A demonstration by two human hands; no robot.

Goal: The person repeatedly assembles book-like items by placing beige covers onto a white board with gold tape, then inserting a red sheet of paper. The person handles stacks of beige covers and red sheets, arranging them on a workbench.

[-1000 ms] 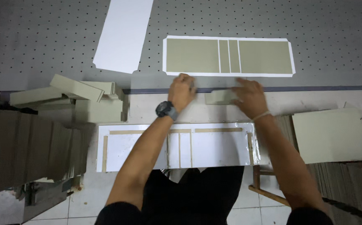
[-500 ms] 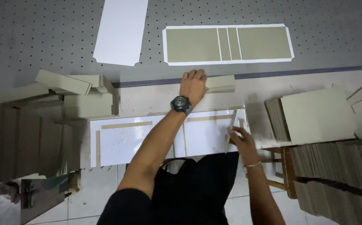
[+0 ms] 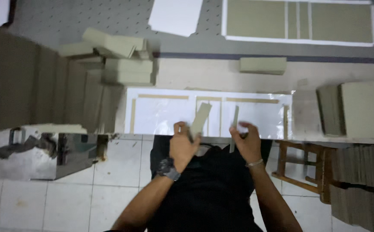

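A narrow grey board strip (image 3: 200,119) stands tilted in the left hand (image 3: 182,145), pinched at its lower end by closed fingers, its long axis leaning up and to the right over the near edge of the white sheet (image 3: 165,116). A thinner strip (image 3: 234,128) is pinched almost upright in the right hand (image 3: 246,141) just beside it (the two strips are apart, not touching), and each strip rises away from its hand toward the sheet's glued panels, the left-hand one lying nearer the sheet's middle
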